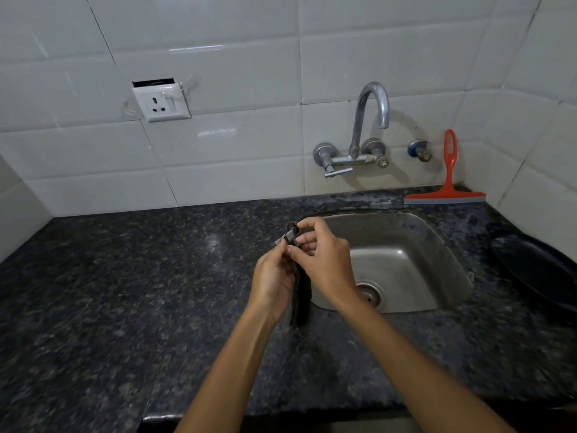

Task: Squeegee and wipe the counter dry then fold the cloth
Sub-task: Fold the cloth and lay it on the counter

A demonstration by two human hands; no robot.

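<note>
Item: dark cloth (301, 295), held in the air above the dark speckled surface (125, 292), at the left rim of the steel sink (402, 245); its top corners are gathered at the fingertips and the rest hangs down in a narrow, bunched strip. Left hand (273, 279): fingers curled, pinching the cloth's upper edge. Right hand (321, 257): thumb and fingers pinching the same edge just above, a pale tag or hem showing between them. Red squeegee (448, 182): propped against the tiled wall behind the sink, well apart from both hands. Step judged in hand: folding of the cloth, squeegee work apparently finished. Next move judged to require the edges to be matched and the hanging length to be doubled over evenly.
</note>
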